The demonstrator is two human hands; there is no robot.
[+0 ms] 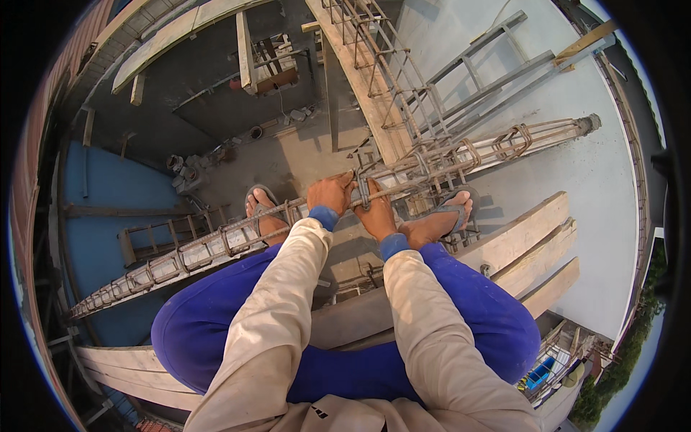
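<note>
A long rebar cage [187, 258] of rusty bars and square stirrups runs from the lower left to the upper right, passing under my hands. My left hand [331, 193] is closed at the bars, its thumb and fingertips against a steel stirrup [363, 193]. Just to the right, my right hand [377, 214] grips the same stirrup from below, fingers bent around it. The two hands almost touch. Several loose stirrups [512, 142] are bunched farther right along the cage. Whether a thin wire lies between my fingers is too small to tell.
My sandalled feet [265, 205] rest on either side of the cage, high above a floor [295, 155] with rubble. Planks [522, 252] lie beneath me. A second rebar cage [385, 65] beside a board [363, 86] meets mine. A wooden ladder-like frame [468, 68] leans by the pale wall.
</note>
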